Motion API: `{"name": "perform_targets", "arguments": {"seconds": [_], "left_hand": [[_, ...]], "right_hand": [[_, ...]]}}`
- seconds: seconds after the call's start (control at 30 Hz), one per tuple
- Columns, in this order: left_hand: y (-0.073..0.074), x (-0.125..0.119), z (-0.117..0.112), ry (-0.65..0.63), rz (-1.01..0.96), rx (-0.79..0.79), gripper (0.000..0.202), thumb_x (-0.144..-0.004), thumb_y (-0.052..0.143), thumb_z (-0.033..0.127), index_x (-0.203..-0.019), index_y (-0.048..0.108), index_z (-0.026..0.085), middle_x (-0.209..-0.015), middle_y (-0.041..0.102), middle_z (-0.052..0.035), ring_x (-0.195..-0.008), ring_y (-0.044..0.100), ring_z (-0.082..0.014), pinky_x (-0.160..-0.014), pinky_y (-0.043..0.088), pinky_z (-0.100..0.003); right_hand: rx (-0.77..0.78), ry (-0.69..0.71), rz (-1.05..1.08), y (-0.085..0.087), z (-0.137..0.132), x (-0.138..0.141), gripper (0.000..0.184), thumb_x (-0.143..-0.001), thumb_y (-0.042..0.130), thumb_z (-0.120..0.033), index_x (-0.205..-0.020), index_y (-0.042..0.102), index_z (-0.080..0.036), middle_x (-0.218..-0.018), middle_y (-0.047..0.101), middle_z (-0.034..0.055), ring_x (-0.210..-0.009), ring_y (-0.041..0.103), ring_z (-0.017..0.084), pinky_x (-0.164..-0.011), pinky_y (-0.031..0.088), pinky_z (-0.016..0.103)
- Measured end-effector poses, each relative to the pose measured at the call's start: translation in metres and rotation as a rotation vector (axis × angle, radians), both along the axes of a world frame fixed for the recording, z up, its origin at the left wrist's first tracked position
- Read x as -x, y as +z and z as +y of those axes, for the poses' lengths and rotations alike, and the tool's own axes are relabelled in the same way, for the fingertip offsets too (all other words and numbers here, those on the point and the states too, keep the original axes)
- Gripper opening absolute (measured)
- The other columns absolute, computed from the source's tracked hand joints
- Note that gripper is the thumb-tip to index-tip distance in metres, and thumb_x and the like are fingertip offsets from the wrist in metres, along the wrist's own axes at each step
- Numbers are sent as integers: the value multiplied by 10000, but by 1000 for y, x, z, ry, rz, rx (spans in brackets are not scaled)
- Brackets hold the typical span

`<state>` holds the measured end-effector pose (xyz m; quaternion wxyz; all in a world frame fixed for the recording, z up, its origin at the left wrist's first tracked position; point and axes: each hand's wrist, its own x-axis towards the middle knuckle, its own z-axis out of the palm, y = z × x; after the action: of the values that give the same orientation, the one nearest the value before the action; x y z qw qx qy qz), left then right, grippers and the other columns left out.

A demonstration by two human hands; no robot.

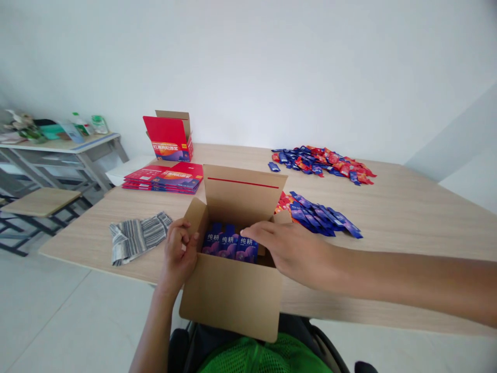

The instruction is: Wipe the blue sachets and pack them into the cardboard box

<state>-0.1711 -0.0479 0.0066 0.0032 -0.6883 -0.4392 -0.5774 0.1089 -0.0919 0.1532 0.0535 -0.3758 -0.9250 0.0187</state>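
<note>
An open brown cardboard box sits at the near table edge, its flaps up. Inside stand purple packets in a row. My left hand is closed on the box's left side flap. My right hand reaches across the top of the box, its fingers stretched out flat and touching the tops of the packets. Just right of the box lies a small heap of blue and red packets.
A larger pile of red and blue packets lies at the far right. A stack of flat red cartons and an open red carton are at the far left. A striped cloth lies left of the box. A side table stands at left.
</note>
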Motion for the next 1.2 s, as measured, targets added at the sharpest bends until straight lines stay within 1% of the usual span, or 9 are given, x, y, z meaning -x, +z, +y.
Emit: {"name": "perform_targets", "arguments": {"seconds": [0.1,0.2,0.3,0.43,0.57,0.77,0.93,1.1,1.2], "left_hand": [[-1,0,1,-19,9,-15,273,-905,587,120,-788,369,236,-1046,548,-18,-1003,570,-156,-872,453,-314],[-1,-1,1,-30,5,-24,280,-901,585,104,-788,365,234,-1052,546,-16,-1004,568,-148,-875,452,-304],[1,-2,0,-23,-6,-23,288,-896,584,87,-786,362,233,-1044,545,-12,-997,571,-141,-871,454,-292],[3,-4,-1,-35,-4,-14,297,-897,580,78,-789,353,237,-1029,546,-10,-989,573,-137,-863,459,-280],[4,-4,-1,-44,-2,-4,294,-903,576,83,-788,354,237,-1039,548,-10,-992,573,-135,-866,461,-279],[3,-2,-3,-55,-6,23,296,-908,577,79,-793,354,235,-1049,544,-10,-1023,567,-132,-894,457,-282],[5,-3,-3,-57,4,14,297,-913,568,71,-791,352,234,-1035,534,-6,-1015,562,-122,-898,450,-272],[4,-2,-1,-59,15,11,299,-910,577,80,-793,350,236,-1044,538,-5,-1011,563,-122,-894,451,-268],[4,1,0,-65,43,36,295,-911,584,95,-795,353,237,-1059,540,-9,-1029,567,-131,-910,455,-279]], "right_hand": [[11,-45,-136,-9,21,12,612,-816,488,13,-1391,538,-190,-1246,691,119,-998,723,220,-819,553,307],[23,30,-298,-25,37,19,498,-832,538,-26,-1315,580,-139,-1150,699,159,-933,724,261,-729,548,330],[200,87,-444,-44,44,22,389,-843,588,-51,-1225,652,-87,-1077,724,197,-915,723,292,-721,528,348],[454,145,-485,-56,50,21,166,-908,657,-214,-1011,769,-147,-976,779,115,-882,727,224,-701,501,261],[440,38,-478,-56,64,20,303,-918,673,-347,-1152,750,-171,-1037,783,106,-888,736,227,-677,503,257],[324,-197,-592,-81,78,30,728,-671,857,-543,-1248,707,-125,-1239,705,229,-1044,707,395,-802,564,432],[285,-181,-595,-103,80,38,668,-592,922,-434,-1162,749,-131,-1313,658,239,-1194,626,414,-1014,484,509],[267,-115,-544,-111,78,35,866,-586,918,-440,-1337,651,-102,-1426,568,251,-1308,536,396,-1126,372,493],[288,-108,-537,-115,74,33,941,-601,900,-454,-1401,589,-69,-1392,597,266,-1266,573,392,-1111,381,504]]}}
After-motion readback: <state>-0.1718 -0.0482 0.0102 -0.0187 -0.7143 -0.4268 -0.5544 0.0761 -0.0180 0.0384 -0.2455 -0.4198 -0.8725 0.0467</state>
